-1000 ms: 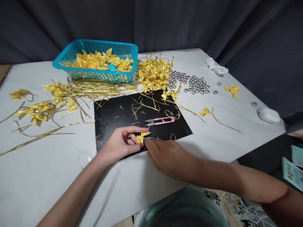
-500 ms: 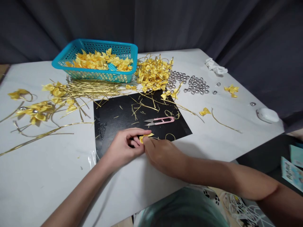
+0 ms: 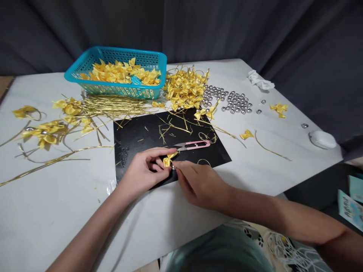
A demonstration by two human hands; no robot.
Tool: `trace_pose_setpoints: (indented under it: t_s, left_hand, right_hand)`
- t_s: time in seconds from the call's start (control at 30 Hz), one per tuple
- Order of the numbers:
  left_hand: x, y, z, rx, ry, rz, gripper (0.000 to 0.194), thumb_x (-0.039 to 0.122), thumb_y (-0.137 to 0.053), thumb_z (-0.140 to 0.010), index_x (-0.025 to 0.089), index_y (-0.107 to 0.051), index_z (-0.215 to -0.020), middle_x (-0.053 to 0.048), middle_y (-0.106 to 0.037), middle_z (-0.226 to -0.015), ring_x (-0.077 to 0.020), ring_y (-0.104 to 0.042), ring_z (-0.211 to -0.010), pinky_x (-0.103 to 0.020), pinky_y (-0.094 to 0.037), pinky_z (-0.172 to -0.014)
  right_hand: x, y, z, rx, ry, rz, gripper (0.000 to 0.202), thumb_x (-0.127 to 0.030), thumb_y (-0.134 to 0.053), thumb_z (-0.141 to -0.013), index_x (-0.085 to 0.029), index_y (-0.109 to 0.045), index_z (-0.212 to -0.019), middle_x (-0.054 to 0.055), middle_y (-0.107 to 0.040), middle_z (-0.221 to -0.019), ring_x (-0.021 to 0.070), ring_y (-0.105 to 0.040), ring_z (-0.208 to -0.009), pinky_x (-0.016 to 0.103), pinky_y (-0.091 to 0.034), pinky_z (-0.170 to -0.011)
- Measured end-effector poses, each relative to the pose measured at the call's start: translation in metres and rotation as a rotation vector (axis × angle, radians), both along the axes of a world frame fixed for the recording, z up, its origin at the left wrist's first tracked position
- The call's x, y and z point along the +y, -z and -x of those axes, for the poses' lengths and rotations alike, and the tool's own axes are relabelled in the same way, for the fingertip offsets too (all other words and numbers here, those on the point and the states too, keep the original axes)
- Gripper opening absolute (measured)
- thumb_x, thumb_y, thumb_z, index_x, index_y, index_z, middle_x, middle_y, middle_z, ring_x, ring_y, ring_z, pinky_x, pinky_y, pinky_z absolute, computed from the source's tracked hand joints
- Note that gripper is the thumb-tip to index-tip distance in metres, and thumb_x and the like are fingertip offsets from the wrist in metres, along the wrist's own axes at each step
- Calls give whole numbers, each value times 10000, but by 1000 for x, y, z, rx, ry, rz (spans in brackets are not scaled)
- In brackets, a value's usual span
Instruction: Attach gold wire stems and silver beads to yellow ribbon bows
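A yellow satin ribbon bow [image 3: 167, 161] is pinched between the thumb and fingers of my left hand [image 3: 141, 168], above the lower part of a black mat [image 3: 141, 132]. At its lower right edge a small silver bead [image 3: 173, 167] shows between the fingertips of both hands. My right hand [image 3: 202, 183] is closed, index finger and thumb pressed together right beside the bead. Whatever thin piece those fingers grip is too small to make out. Just beyond the hands, pink-handled thread snips [image 3: 195, 145] lie on the mat among gold cord scraps.
A blue basket [image 3: 119, 86] of yellow bows stands at the back. Before it lies a bundle of gold cords [image 3: 113, 105]. Finished-looking bows [image 3: 185, 88] are heaped beside silver beads [image 3: 238, 102]. More bows [image 3: 47, 132] lie left; a white mouse-like object [image 3: 322, 139] sits right.
The bow has tilted in my left fingers and shows more of its face. My right hand has turned and drawn slightly away, uncovering the silver bead.
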State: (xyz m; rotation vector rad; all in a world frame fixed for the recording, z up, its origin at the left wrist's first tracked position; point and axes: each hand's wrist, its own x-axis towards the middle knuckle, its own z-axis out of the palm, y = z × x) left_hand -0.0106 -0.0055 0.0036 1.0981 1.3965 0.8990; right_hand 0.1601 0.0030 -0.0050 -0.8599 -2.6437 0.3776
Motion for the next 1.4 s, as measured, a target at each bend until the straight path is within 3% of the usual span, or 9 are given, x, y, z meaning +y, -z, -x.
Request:
trace_pose_setpoints:
  t_s: [0.5,0.63,0.77,0.93,1.03,1.13,1.27,1.33,1.4]
  left_hand:
    - [2,2,1,66,78,-63,388,89,-640,-593,112,-706,-974,14,-607,-612,-46,-496,-484,-129,-449,-463]
    - [-1,1,0,102,135,-109,367,88,-620,-621,97,-697,-980,-57,-687,-818,-41,-526,-506,-127,-461,-468]
    - [-7,3,-3,230,219,-266,340,71,-579,-661,105,-696,-978,-102,-698,-987,-69,-588,-553,-152,-488,-485]
    - [-8,8,-3,465,283,-652,316,52,-533,-741,155,-683,-999,-90,-724,-987,-166,-664,-808,-257,-530,-680]
    - [-8,12,-2,526,324,-861,299,50,-504,-794,163,-662,-1021,-88,-730,-975,-170,-667,-811,-293,-521,-707]
    - [-10,14,-2,570,358,-977,314,23,-489,-798,147,-640,-1043,-86,-734,-955,-152,-639,-732,-278,-514,-661]
    - [-11,15,-3,602,350,-990,304,42,-487,-806,172,-638,-1036,-62,-737,-919,-142,-603,-695,-266,-509,-640]
    - [-10,16,-3,609,336,-988,299,46,-485,-804,173,-648,-1020,-59,-739,-887,-146,-615,-703,-270,-514,-649]
    - [-8,16,-3,607,326,-983,291,42,-487,-798,159,-659,-1001,-66,-740,-868,-152,-628,-709,-281,-521,-666]
  right_hand:
    - [10,1,-13,-106,-127,43,312,-137,-326,-924,-84,-490,-1184,115,-657,-1019,158,-641,-843,244,-486,-631]
    - [16,-1,-11,-167,-104,113,285,-147,-350,-924,-150,-541,-1136,76,-656,-1033,123,-629,-837,202,-466,-644]
    - [18,2,-7,-97,-28,46,240,-198,-371,-934,-172,-610,-946,17,-683,-877,108,-626,-772,190,-416,-588]
    - [14,-2,-9,212,100,-87,198,-346,-521,-856,-170,-612,-849,16,-658,-766,125,-596,-714,230,-419,-631]
    - [21,-12,-7,431,172,67,173,-284,-506,-822,-138,-595,-850,68,-628,-844,156,-569,-822,275,-445,-714]
    - [38,-20,0,373,297,492,219,-299,-500,-824,-128,-622,-759,64,-629,-785,141,-559,-726,256,-430,-617]
    - [55,-25,6,269,93,1037,209,-309,-580,-780,-114,-655,-777,40,-656,-741,104,-563,-650,221,-434,-600]
    - [57,-23,8,297,71,1035,174,-271,-575,-784,-111,-643,-770,37,-651,-753,99,-566,-678,215,-441,-629]
    - [56,-19,10,316,74,892,159,-236,-539,-811,-112,-615,-747,28,-628,-749,95,-549,-689,210,-430,-633]
